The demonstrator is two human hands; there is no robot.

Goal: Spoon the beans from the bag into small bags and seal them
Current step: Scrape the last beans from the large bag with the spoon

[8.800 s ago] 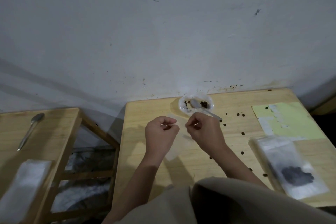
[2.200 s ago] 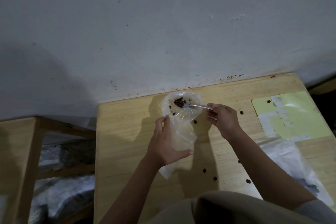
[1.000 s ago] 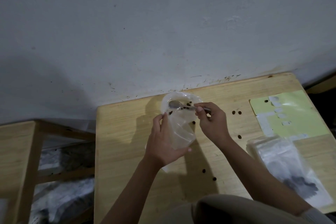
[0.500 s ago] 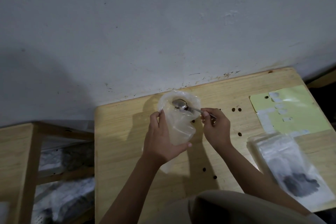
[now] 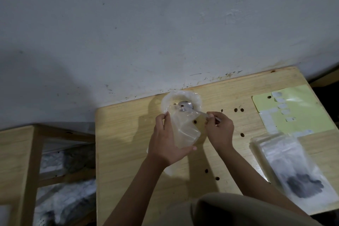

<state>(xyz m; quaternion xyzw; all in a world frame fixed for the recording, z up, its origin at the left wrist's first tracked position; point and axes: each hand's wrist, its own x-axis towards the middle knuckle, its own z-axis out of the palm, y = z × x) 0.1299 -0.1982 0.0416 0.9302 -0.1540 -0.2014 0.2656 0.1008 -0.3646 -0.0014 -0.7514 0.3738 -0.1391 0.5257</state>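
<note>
My left hand (image 5: 165, 143) holds a small clear plastic bag (image 5: 183, 130) up above the wooden table (image 5: 128, 152), its mouth tilted toward the far side. Behind it sits the open bean bag (image 5: 197, 100), a round clear rim near the wall. My right hand (image 5: 219, 130) pinches the handle of a metal spoon (image 5: 186, 105). The spoon's bowl lies inside the bean bag, behind the small bag's mouth. Few beans show in the bean bag.
Loose dark beans (image 5: 238, 110) are scattered over the table. A yellow-green sheet with white labels (image 5: 297, 110) lies at the far right. A flat clear bag with a dark heap of beans (image 5: 300, 176) lies near right. A second wooden table (image 5: 16, 152) stands at left.
The spoon, loaded with beans earlier, now shows an empty bowl in the bean bag. My left hand has lifted the small bag's mouth closer to the spoon. The view drifted slightly.
</note>
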